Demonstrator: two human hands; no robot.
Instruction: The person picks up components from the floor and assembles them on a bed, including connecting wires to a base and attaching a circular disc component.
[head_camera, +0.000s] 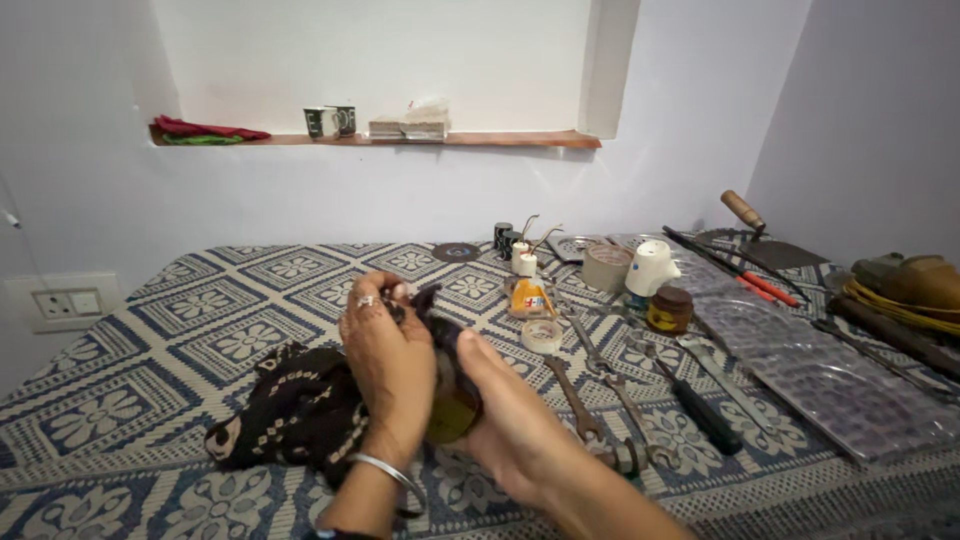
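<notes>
I see both of my bare forearms reaching up from the bottom edge, meeting mid-frame. My left hand (388, 365) shows its back, fingers curled and pinched at the top, a ring on one finger and a metal bangle at the wrist. My right hand (497, 412) lies just beside it, palm inward, fingers cupped underneath

The bed (150, 330) is bare on the left past the dark cloth (290, 410), but spanners (585, 400), a screwdriver (700, 410) and jars (668, 310) crowd the right.
</notes>
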